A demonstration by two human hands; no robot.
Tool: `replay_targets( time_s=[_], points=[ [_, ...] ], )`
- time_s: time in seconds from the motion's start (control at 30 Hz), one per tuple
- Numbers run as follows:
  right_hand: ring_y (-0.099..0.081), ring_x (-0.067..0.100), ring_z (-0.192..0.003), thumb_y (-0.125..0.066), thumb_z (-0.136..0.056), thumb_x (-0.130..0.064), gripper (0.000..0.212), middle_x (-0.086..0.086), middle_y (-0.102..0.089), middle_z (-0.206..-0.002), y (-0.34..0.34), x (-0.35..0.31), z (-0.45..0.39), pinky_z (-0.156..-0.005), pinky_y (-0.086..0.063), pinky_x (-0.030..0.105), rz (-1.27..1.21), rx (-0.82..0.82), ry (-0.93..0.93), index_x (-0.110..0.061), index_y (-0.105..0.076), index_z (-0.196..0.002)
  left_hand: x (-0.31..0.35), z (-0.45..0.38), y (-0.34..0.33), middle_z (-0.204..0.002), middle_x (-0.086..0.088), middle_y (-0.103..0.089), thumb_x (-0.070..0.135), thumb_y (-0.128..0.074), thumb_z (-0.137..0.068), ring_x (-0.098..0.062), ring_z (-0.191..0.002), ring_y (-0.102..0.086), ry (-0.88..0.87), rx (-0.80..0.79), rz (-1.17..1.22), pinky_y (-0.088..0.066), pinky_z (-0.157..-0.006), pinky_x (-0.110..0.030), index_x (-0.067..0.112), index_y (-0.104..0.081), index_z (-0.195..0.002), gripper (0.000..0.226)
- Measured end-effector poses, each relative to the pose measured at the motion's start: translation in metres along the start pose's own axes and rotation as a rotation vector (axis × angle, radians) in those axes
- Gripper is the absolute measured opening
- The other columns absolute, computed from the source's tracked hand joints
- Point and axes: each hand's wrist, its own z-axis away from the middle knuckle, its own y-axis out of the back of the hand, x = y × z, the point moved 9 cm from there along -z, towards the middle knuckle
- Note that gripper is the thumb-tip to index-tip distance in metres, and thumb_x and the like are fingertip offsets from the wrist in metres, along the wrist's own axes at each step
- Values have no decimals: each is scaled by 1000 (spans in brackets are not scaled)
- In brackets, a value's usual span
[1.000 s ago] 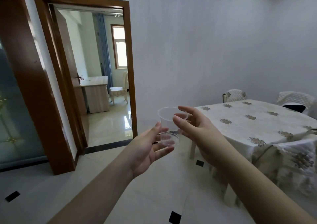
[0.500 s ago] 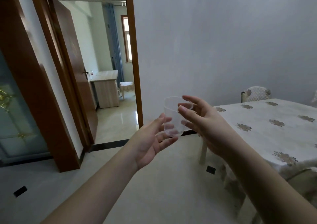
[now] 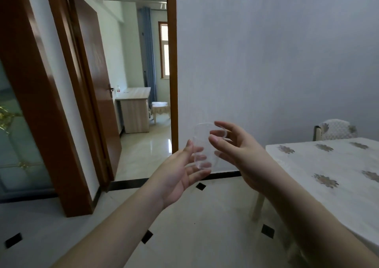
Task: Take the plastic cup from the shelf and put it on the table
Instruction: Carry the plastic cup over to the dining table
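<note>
A clear plastic cup [image 3: 203, 146] is held upright in mid-air at the centre of the view, in front of the grey wall. My left hand [image 3: 176, 175] cradles its base, thumb against the side and fingers under the bottom. My right hand [image 3: 242, 152] pinches the rim, thumb in front and a finger behind it. The table [image 3: 328, 165], covered with a white cloth with floral motifs, stands to the right of the hands, its near corner a short way from the cup. No shelf is in view.
An open brown door [image 3: 94, 72] and doorway lie to the left, leading to a room with a desk [image 3: 134, 111]. A covered chair [image 3: 336, 129] stands behind the table. The tiled floor [image 3: 184, 226] stretches below my arms, and a white table leg [image 3: 257, 206] stands at the right.
The view has swung left and upward, so the table has slid toward the right edge and the doorway looms larger. Both hands have kept the cup between them, raised slightly.
</note>
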Motion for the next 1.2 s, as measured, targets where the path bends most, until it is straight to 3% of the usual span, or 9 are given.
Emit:
replay_targets(
  time_s=[0.17,0.43,0.63,0.93,1.2],
  points=[
    [-60,12,-115,-79,-49,-71,93,-5,-61,-125,-23,15,-77,-99,-50,39,2,-4,-19,-35,-52,-130,32,-63,42,-117,-16,-66,50,-64,-78,-26,-92,-74,34,-14,-12,-60,-67,-31,13,-66,-114,52],
    [-65,13,-108,-78,-43,-75,89,-4,-65,-119,-28,40,-173,-95,-53,39,20,49,-35,-37,-55,-120,54,-151,82,-119,-21,-63,42,-67,-83,-30,-93,-74,60,-54,23,-60,-63,-30,9,-66,-113,45],
    [-63,16,-111,-76,-44,-75,97,-2,-63,-121,-14,67,-237,-97,-51,42,35,73,-42,-31,-53,-128,60,-223,92,-118,-22,-63,43,-68,-78,-30,-92,-74,55,-52,36,-60,-66,-31,8,-67,-113,49],
    [-59,18,-112,-68,-57,-63,88,1,-60,-122,52,112,-350,-98,-51,42,105,95,-41,-26,-49,-134,57,-363,67,-117,-20,-67,42,-53,-94,-30,-94,-74,83,-20,0,-61,-69,-33,9,-67,-111,40],
    [-61,13,-112,-71,-47,-78,96,-6,-63,-120,133,148,-453,-98,-50,44,85,99,-23,-33,-53,-129,72,-483,29,-117,-20,-67,40,-52,-97,-29,-96,-73,78,-7,-37,-61,-71,-33,9,-67,-112,38]
  ],
)
